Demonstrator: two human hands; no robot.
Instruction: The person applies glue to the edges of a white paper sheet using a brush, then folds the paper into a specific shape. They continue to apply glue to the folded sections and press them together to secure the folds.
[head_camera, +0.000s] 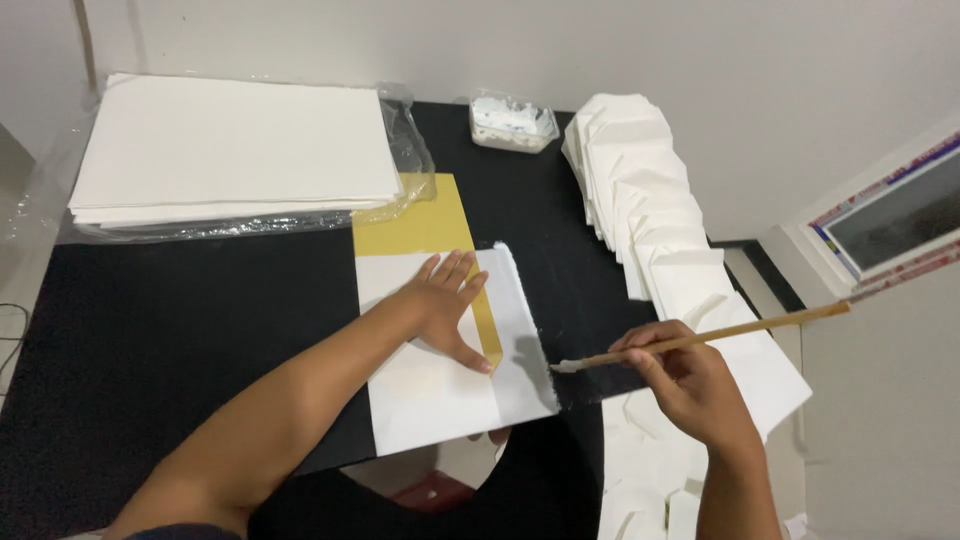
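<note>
Right hand (690, 385) is gripping a long wooden-handled brush (700, 340), its bristle tip resting just off the right edge of a white paper sheet (440, 390) on the black work surface (160, 340). Left hand (445, 305) is lying flat, fingers spread, pressing that sheet down where a narrow yellow strip (487, 325) is showing between its folded panel and its outer flap. Judging by the layout, the sheet is partly folded and its right flap is being brushed, probably with paste, so this piece looks mid-way. To the right, a long overlapping row of folded white pieces (650, 220) is running toward the wall, suggesting many are already finished. Farther back, a yellow board (410, 225) is lying under the sheet, a small clear tub (512, 122) is sitting near the wall, and a thick stack of blank sheets (230, 150) in plastic wrap is waiting, apparently much work left.
</note>
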